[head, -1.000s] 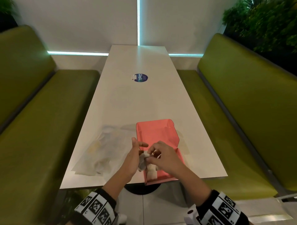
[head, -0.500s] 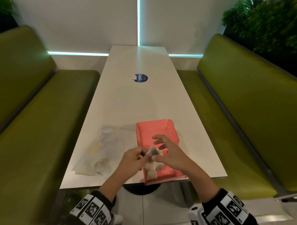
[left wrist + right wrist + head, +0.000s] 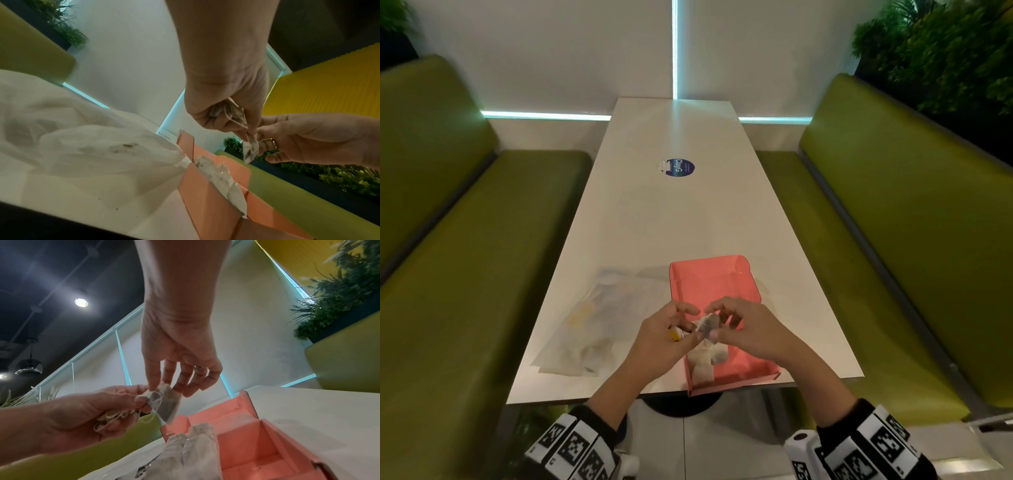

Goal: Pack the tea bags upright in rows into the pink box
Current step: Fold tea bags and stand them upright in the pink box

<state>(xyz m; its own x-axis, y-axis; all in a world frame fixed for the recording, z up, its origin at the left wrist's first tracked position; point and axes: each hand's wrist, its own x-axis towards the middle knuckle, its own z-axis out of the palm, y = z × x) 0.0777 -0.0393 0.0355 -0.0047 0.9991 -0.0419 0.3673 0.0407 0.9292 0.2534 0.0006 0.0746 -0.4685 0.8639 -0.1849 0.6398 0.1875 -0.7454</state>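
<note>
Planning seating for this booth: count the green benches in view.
2. The left bench runs along the left side of the table; the right bench runs along its right side. Nothing suggests another is hidden.

One pink box (image 3: 714, 284), lower centre of the head view. One tea bag (image 3: 164, 400) pinched in mid-air; about three more tea bags (image 3: 191, 449) upright inside the box, exact number unclear. One clear plastic bag (image 3: 599, 325) at lower left. Two hands: left hand (image 3: 666, 337), right hand (image 3: 751, 330). One round blue sticker (image 3: 679, 167) at upper centre. Two green benches (image 3: 893, 222).
</note>
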